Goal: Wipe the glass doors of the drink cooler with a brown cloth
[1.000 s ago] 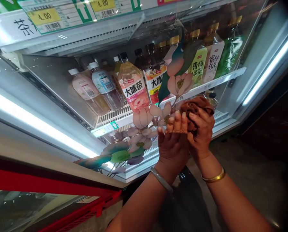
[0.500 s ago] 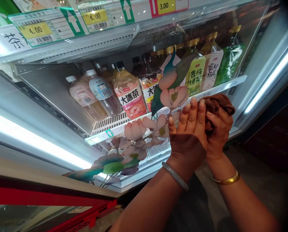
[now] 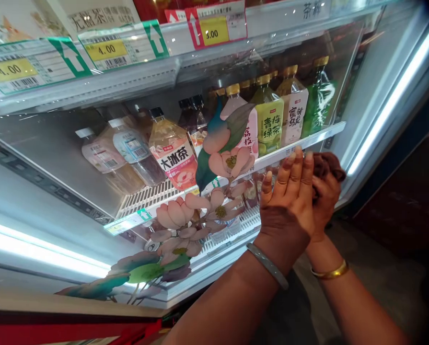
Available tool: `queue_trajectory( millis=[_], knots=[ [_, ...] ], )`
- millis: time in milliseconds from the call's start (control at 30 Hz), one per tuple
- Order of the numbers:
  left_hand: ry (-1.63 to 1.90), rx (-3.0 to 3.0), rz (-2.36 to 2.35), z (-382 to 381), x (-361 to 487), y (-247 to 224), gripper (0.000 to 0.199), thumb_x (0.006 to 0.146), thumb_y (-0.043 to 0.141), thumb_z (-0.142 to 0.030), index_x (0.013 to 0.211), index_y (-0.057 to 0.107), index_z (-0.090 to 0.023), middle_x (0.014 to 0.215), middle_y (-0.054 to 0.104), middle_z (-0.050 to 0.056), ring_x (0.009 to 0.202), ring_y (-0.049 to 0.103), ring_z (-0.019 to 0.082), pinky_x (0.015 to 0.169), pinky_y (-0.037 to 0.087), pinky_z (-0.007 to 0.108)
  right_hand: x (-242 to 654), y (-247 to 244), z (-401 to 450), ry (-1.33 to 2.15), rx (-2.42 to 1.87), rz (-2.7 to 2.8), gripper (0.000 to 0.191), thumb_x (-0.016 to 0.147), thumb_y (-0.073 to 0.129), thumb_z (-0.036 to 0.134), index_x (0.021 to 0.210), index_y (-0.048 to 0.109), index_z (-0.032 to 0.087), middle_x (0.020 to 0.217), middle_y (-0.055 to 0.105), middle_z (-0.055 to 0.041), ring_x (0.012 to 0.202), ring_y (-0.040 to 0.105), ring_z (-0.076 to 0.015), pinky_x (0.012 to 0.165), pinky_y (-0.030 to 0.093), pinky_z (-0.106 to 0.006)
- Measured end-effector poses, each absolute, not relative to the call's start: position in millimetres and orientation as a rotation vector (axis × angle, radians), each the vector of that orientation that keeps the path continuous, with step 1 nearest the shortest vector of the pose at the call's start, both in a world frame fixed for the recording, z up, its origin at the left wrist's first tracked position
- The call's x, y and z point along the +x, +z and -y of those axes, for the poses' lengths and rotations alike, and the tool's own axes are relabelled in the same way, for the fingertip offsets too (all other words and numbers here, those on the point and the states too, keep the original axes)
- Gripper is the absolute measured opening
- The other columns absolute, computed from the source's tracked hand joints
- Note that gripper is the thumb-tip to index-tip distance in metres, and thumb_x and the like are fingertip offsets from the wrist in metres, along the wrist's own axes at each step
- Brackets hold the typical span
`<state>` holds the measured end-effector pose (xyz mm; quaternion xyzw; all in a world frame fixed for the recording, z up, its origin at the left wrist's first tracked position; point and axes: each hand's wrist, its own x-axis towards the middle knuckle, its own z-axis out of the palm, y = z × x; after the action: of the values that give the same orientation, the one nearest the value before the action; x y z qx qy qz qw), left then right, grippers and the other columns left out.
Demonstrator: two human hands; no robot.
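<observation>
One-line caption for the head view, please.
Right hand gripping a brown cloth, left hand held flat, before a flower-decorated drinks fridge.

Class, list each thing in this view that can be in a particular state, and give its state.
Right hand: closed on the cloth
Brown cloth: bunched up
Left hand: open, fingers extended
Left light strip: lit
Right light strip: lit
Black-capped peach-label bottle: capped, standing
Gold-capped green bottle: capped, standing
Flower-decorated glass: in front of the shelves; whether fully shut, cannot tell
</observation>
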<state>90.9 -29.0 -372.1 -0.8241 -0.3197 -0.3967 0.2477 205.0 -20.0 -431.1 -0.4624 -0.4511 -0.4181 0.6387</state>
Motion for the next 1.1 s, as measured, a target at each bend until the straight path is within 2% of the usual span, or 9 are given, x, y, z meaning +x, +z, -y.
queue_trajectory(
  millis=[133, 300, 400, 567, 700, 767, 933, 1000, 1100],
  knots=[
    [-1.135, -2.269, 0.854, 29.7, 90.4, -370.3, 0.065, 0.099, 0.038, -0.020, 0.163, 0.035, -0.011, 0.171, 0.036, 0.007, 0.165, 0.006, 0.018, 0.132, 0.026, 0.043, 207.3, -418.3, 22.7, -0.912, -1.069, 1.157, 0.037, 0.098, 0.064, 0.025, 0.134, 0.061, 0.035, 0.131, 0.069, -0.0056, 0.123, 0.068, -0.0266, 0.102, 0.057, -0.050],
    [-1.251, -2.215, 0.886, 31.5, 96.2, -364.9, 0.065, 0.101, 0.040, -0.022, 0.164, 0.032, -0.010, 0.174, 0.028, 0.009, 0.164, -0.009, 0.021, 0.131, -0.013, 0.051, 237.8, -394.3, 11.9, -1.118, -0.949, 1.137, 0.054, 0.092, 0.073, 0.026, 0.144, 0.058, 0.031, 0.140, 0.064, -0.0113, 0.134, 0.060, -0.0305, 0.111, 0.050, -0.053],
    [-1.327, -2.172, 0.873, 27.2, 111.3, -366.0, 0.064, 0.099, 0.042, -0.016, 0.163, 0.036, -0.012, 0.173, 0.029, 0.005, 0.164, -0.011, 0.018, 0.129, -0.020, 0.046, 237.5, -412.3, 12.2, -1.054, -1.065, 1.010, 0.046, 0.096, 0.068, 0.033, 0.141, 0.059, 0.027, 0.139, 0.063, -0.0150, 0.132, 0.060, -0.0319, 0.110, 0.049, -0.058],
    [-1.227, -2.220, 0.791, 22.9, 130.4, -365.3, 0.062, 0.098, 0.038, -0.012, 0.160, 0.043, -0.013, 0.175, 0.025, -0.001, 0.161, -0.017, 0.014, 0.131, -0.012, 0.039, 248.4, -421.8, 12.4, -0.863, -1.200, 0.973, 0.030, 0.101, 0.059, 0.049, 0.121, 0.066, 0.027, 0.125, 0.070, -0.0105, 0.122, 0.066, -0.0294, 0.105, 0.051, -0.056],
    [-1.080, -2.316, 0.789, 25.5, 137.2, -363.5, 0.064, 0.101, 0.034, -0.015, 0.164, 0.033, -0.014, 0.177, 0.016, 0.003, 0.162, -0.013, 0.016, 0.131, 0.018, 0.044, 284.2, -409.6, 7.2, -0.990, -1.148, 0.975, 0.026, 0.100, 0.062, 0.047, 0.113, 0.070, 0.026, 0.120, 0.071, -0.0113, 0.119, 0.067, -0.0261, 0.103, 0.052, -0.048],
    [-1.029, -2.347, 0.771, 26.5, 138.6, -364.3, 0.063, 0.101, 0.033, -0.015, 0.164, 0.034, -0.014, 0.177, 0.017, 0.003, 0.162, -0.009, 0.016, 0.129, 0.027, 0.040, 286.1, -415.9, 9.0, -1.006, -1.158, 0.941, 0.027, 0.100, 0.063, 0.043, 0.120, 0.070, 0.025, 0.121, 0.070, -0.0123, 0.121, 0.066, -0.0268, 0.104, 0.051, -0.049],
    [-1.082, -2.352, 0.771, 26.2, 139.8, -366.2, 0.062, 0.100, 0.039, -0.017, 0.162, 0.039, -0.016, 0.176, 0.023, -0.003, 0.162, -0.008, 0.012, 0.131, 0.020, 0.030, 267.1, -430.1, 17.1, -0.928, -1.186, 1.007, 0.030, 0.104, 0.057, 0.042, 0.130, 0.067, 0.030, 0.118, 0.071, -0.0085, 0.116, 0.069, -0.0265, 0.102, 0.053, -0.052],
    [-1.145, -2.343, 0.790, 24.8, 142.6, -366.4, 0.064, 0.100, 0.038, -0.016, 0.164, 0.035, -0.014, 0.176, 0.023, -0.001, 0.162, -0.010, 0.013, 0.132, 0.014, 0.032, 275.6, -420.3, 13.5, -0.958, -1.158, 1.045, 0.027, 0.105, 0.056, 0.040, 0.126, 0.070, 0.029, 0.115, 0.072, -0.0069, 0.113, 0.070, -0.0248, 0.100, 0.054, -0.048],
    [-1.177, -2.339, 0.751, 20.8, 149.4, -369.0, 0.066, 0.098, 0.038, -0.014, 0.164, 0.034, -0.012, 0.176, 0.024, 0.001, 0.161, -0.014, 0.016, 0.132, 0.009, 0.040, 299.9, -409.3, 4.3, -1.139, -1.065, 0.995, 0.031, 0.102, 0.062, 0.033, 0.132, 0.067, 0.025, 0.129, 0.069, -0.0110, 0.125, 0.065, -0.0266, 0.106, 0.051, -0.049]
  ],
)
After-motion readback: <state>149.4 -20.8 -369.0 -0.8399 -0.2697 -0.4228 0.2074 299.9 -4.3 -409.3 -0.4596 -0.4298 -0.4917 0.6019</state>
